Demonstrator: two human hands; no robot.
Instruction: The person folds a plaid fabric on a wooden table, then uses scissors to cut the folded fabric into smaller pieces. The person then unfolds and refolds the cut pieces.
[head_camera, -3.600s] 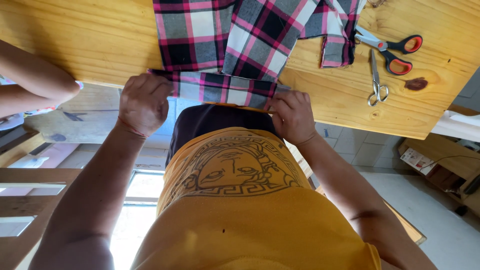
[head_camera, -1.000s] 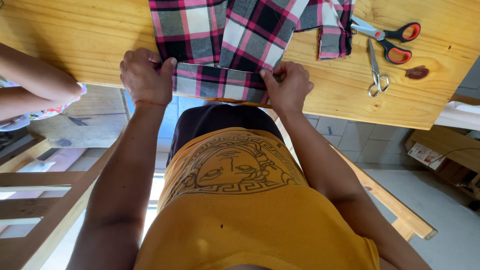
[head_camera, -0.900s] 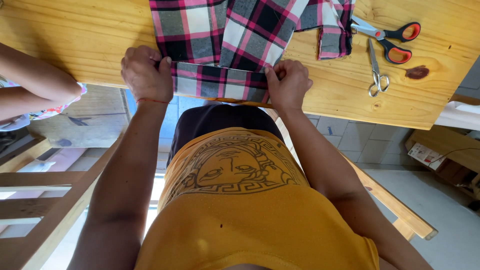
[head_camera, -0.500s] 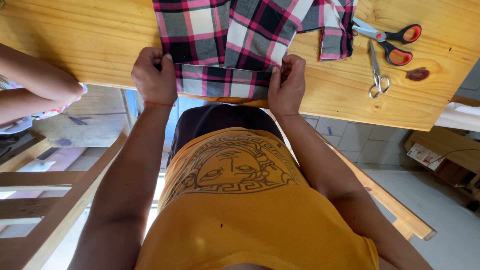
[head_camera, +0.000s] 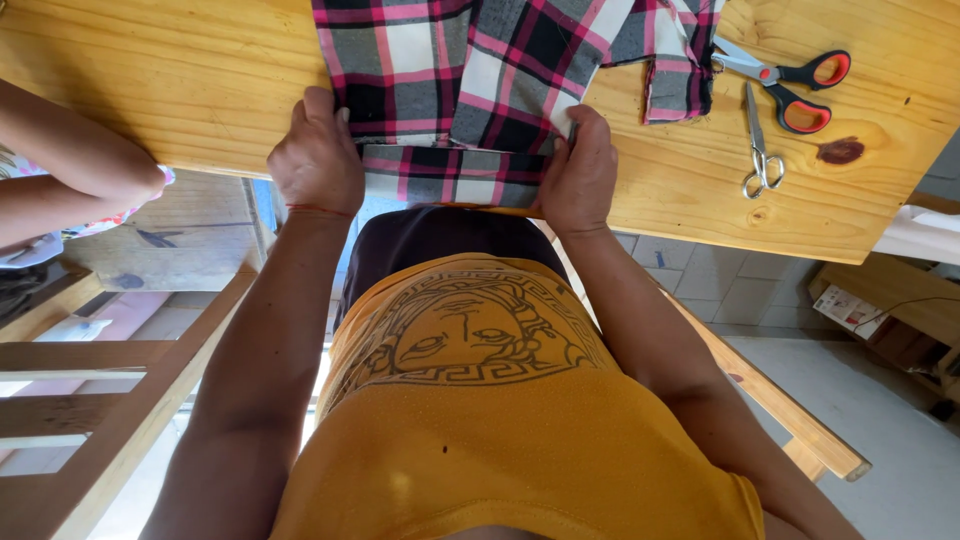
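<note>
Pinching the plaid cloth (head_camera: 480, 90) at the wooden table's (head_camera: 160, 80) near edge: left hand (head_camera: 318, 160) and right hand (head_camera: 578, 170), fingers closed on the folded hem. Red-handled scissors (head_camera: 795, 85) and small snips (head_camera: 758, 150) lie well apart, right.

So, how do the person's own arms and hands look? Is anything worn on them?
Both arms are bare from the hands up to the edge of the picture; no sleeves show on them. The left hand has a thin red thread around its wrist. The right hand wears nothing: no ring, watch or glove. No gloves on either hand. The fingernails are short and unpainted.
</note>
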